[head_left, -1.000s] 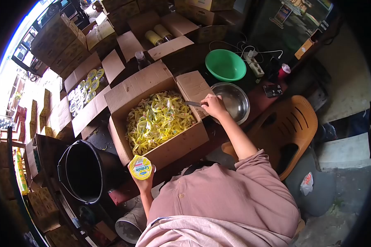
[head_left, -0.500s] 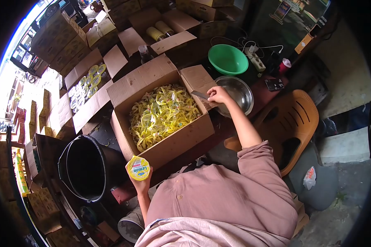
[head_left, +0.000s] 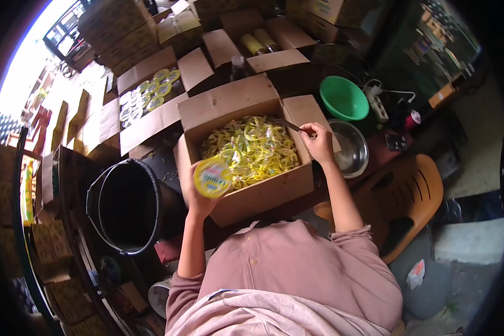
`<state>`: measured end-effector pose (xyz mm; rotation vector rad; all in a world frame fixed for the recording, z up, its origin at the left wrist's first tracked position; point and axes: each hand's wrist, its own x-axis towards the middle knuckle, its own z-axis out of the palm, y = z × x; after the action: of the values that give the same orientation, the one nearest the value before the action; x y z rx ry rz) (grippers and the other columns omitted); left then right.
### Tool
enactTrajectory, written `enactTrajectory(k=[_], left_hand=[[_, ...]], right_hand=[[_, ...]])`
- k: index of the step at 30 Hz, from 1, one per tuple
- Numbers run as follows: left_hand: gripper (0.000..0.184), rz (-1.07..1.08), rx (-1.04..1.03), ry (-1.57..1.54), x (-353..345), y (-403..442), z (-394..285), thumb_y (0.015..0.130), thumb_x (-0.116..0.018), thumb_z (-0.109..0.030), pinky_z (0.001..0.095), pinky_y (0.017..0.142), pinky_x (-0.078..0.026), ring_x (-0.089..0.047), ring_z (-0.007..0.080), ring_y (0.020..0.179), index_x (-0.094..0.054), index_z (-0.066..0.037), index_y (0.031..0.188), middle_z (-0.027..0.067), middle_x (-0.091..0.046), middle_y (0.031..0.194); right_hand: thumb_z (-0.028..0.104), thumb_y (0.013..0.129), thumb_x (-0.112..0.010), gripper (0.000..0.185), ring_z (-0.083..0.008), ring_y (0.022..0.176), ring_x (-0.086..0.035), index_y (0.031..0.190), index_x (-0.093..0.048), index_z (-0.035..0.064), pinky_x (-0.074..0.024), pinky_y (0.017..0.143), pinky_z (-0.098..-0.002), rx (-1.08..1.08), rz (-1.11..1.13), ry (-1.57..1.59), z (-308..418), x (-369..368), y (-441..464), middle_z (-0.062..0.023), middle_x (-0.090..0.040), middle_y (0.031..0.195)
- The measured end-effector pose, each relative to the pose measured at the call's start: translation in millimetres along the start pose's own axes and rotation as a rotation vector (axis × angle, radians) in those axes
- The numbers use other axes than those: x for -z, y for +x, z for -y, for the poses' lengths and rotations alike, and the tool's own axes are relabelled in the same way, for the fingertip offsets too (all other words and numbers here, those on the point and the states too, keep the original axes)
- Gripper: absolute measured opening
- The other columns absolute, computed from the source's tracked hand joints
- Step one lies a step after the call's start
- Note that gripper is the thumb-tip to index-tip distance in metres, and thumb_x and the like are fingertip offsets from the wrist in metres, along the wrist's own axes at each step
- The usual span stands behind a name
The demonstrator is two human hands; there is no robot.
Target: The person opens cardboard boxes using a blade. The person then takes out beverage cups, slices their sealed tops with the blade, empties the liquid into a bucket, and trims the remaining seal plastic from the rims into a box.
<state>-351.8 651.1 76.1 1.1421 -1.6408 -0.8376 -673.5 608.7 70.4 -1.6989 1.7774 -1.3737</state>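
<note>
My left hand (head_left: 199, 203) is wrapped round a plastic cup (head_left: 213, 177) with a yellow lemon-print lid, held at the near left corner of an open cardboard box (head_left: 266, 196). The lid faces up and its print is blurred. My right hand (head_left: 319, 144) grips a knife (head_left: 289, 124) over the box's right side, its narrow blade pointing left above the contents. Inside the box lies a heap of yellow and clear plastic trimmings (head_left: 255, 148).
A black bucket (head_left: 151, 224) stands left of the box. To the right are a steel bowl (head_left: 359, 151), a green basin (head_left: 344, 98) and an orange chair (head_left: 417, 196). Behind, another carton (head_left: 157, 126) holds several lidded cups (head_left: 161, 89). A bottle (head_left: 238, 68) stands behind the box.
My left hand has raised the cup and brought it to the box's near edge. My right hand keeps the knife, its blade now over the trimmings. The whole view has shifted.
</note>
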Motion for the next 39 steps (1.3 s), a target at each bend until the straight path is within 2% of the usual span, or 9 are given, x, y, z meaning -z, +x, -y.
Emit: enactTrajectory(k=[5,8,12,17,20,23,29,37,39], left_hand=[[0.079,-0.03,-0.033,-0.064,-29,43,-10,0.053,-0.082,-0.006,0.0304,0.088,-0.045,-0.054,0.019,0.099,-0.038,-0.004,0.118,0.0094,-0.052,0.107],[0.073,0.02,-0.132,-0.149,-36,59,-14,0.056,-0.079,-0.007,0.0276,0.088,-0.043,-0.051,0.0179,0.1,-0.038,-0.002,0.116,0.0088,-0.048,0.108],[0.072,0.029,-0.034,-0.238,-32,60,-23,0.056,-0.076,-0.002,0.0289,0.088,-0.042,-0.05,0.0156,0.101,-0.038,-0.004,0.116,0.0074,-0.05,0.108],[0.079,-0.245,-0.089,0.075,30,40,-30,0.052,-0.084,-0.011,0.0285,0.084,-0.044,-0.05,0.0178,0.095,-0.037,-0.004,0.115,0.0088,-0.048,0.104],[0.067,-0.474,-0.019,0.068,89,17,-30,0.056,-0.08,-0.003,0.0283,0.082,-0.045,-0.051,0.0153,0.092,-0.042,-0.004,0.111,0.0071,-0.05,0.1],[0.066,-0.634,-0.02,0.268,146,-8,-13,0.058,-0.08,-0.004,0.0279,0.082,-0.044,-0.052,0.0154,0.09,-0.042,-0.004,0.111,0.0072,-0.051,0.099],[0.064,-0.63,0.042,0.356,201,-39,37,0.058,-0.081,-0.007,0.0277,0.082,-0.045,-0.055,0.0178,0.089,-0.043,-0.002,0.109,0.0083,-0.053,0.096],[0.067,-0.57,-0.034,0.348,203,-44,51,0.056,-0.081,-0.004,0.0287,0.08,-0.048,-0.059,0.0198,0.089,-0.041,-0.003,0.111,0.0099,-0.059,0.096],[0.07,-0.543,0.054,0.299,204,-45,48,0.054,-0.08,-0.003,0.0297,0.08,-0.048,-0.06,0.0227,0.09,-0.041,-0.004,0.112,0.0116,-0.059,0.096]], right_hand=[[0.002,0.074,-0.063,0.014,-0.0155,0.062,-0.056,0.088,-0.065,0.0054,-0.0446,0.059,-0.0286,0.215,0.137,0.154,96,-6,1,-0.0065,-0.06,0.072],[0.0,0.073,-0.062,0.027,-0.0199,0.067,-0.055,0.097,-0.065,0.0098,-0.045,0.066,-0.031,0.506,0.226,-0.049,124,-2,9,-0.006,-0.059,0.074],[-0.002,0.071,-0.061,0.037,-0.0223,0.071,-0.052,0.105,-0.064,0.0127,-0.0437,0.067,-0.0323,0.542,0.404,-0.019,135,-2,17,-0.0062,-0.059,0.079],[-0.004,0.071,-0.06,0.038,-0.0232,0.068,-0.052,0.106,-0.063,0.0115,-0.0431,0.065,-0.0328,0.513,0.447,0.134,145,-18,19,-0.0082,-0.059,0.077],[-0.003,0.072,-0.06,0.036,-0.0228,0.068,-0.053,0.105,-0.063,0.0108,-0.0424,0.063,-0.033,0.519,0.497,0.141,153,-31,13,-0.0094,-0.057,0.074],[-0.004,0.072,-0.06,0.036,-0.0221,0.063,-0.051,0.105,-0.063,0.0097,-0.0412,0.059,-0.0328,0.491,0.58,0.255,162,-51,2,-0.0095,-0.053,0.069],[-0.006,0.072,-0.058,0.037,-0.0201,0.058,-0.048,0.105,-0.063,0.009,-0.0387,0.054,-0.0307,0.527,0.641,0.368,212,-107,-22,-0.0086,-0.049,0.067],[-0.006,0.073,-0.055,0.038,-0.0246,0.061,-0.052,0.107,-0.062,0.0086,-0.0429,0.056,-0.0338,0.573,0.664,0.423,266,-175,-55,-0.0113,-0.05,0.069],[-0.006,0.073,-0.054,0.037,-0.0255,0.061,-0.052,0.107,-0.061,0.0073,-0.0434,0.057,-0.0339,0.595,0.655,0.431,271,-186,-57,-0.0116,-0.05,0.069]])
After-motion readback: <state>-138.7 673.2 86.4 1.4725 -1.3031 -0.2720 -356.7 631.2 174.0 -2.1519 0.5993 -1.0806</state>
